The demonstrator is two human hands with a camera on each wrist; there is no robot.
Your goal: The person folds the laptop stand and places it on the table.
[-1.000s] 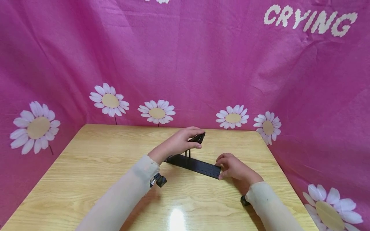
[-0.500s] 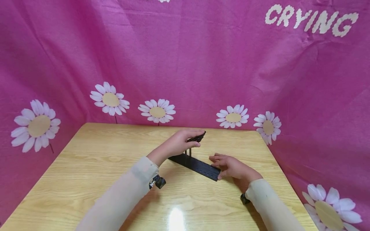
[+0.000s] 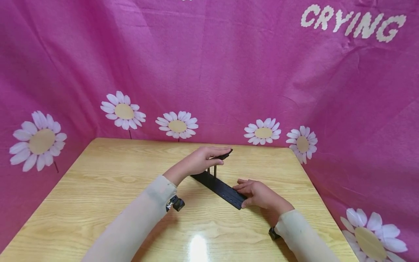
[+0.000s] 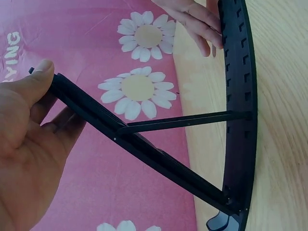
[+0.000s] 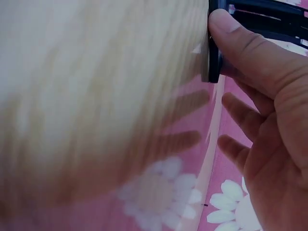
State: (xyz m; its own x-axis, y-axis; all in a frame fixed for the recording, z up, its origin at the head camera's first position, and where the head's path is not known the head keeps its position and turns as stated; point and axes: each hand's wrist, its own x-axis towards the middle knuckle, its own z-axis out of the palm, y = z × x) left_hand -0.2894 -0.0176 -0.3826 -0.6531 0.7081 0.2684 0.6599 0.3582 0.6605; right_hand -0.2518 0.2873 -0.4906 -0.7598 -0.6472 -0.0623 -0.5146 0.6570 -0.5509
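Observation:
A black folding stand (image 3: 220,188) has its long slotted base low over the table, one end angled toward me. Its hinged upper panel (image 4: 139,149) is raised at a slant, propped by thin struts (image 4: 185,121) that reach down to the base slots. My left hand (image 3: 196,160) pinches the raised end of the panel, thumb on one side and fingers on the other. At the base's near right end, my right hand (image 3: 262,194) grips the edges between thumb and forefinger. Its other fingers (image 5: 240,115) stay spread apart from the base.
The wooden table (image 3: 98,189) spreads out around the stand. Pink cloth (image 3: 209,72) with printed daisies hangs behind it and along both sides. Each sleeve carries a small black wrist camera (image 3: 178,203).
The base's right end has swung toward me and a little left, with my right hand moving along with it. My left hand keeps its hold on the raised panel, which now looks flatter.

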